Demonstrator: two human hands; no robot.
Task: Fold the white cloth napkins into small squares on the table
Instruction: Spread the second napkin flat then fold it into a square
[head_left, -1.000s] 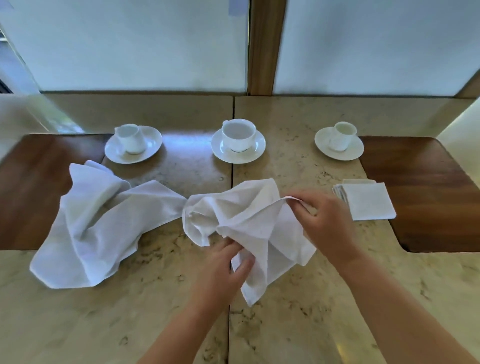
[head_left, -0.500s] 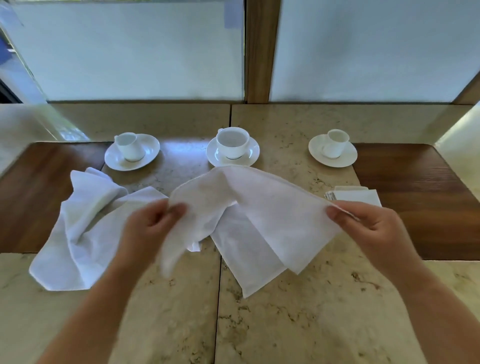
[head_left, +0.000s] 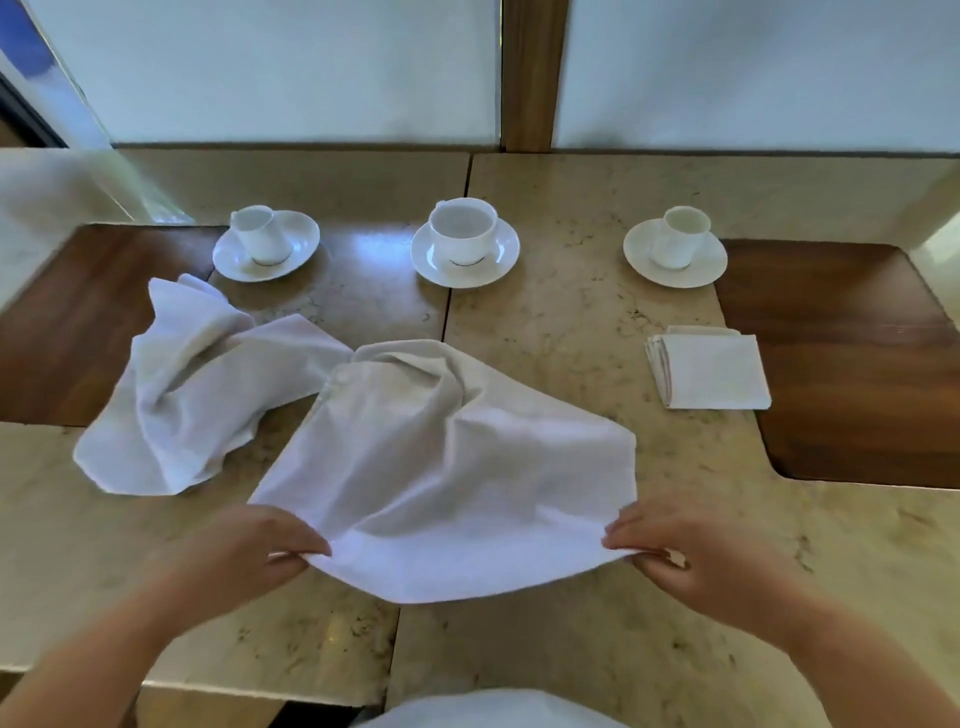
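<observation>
Billowing between both hands, the white napkin (head_left: 441, 467) lies rumpled, half-spread.

Just one view here, a head cam that's looking forward and down over the table (head_left: 597, 338) from the near edge. It's sitting close enough that both forearms are coming in from the bottom corners (wide-angle, so the edges are bending a bit). It's facing the far wall panels (head_left: 291, 67), past the three cups.

One white napkin (head_left: 447, 467) lay spread and rumpled at the centre. A second (head_left: 192, 395) sat crumpled left; a third (head_left: 711, 371) lay folded square right.
</observation>
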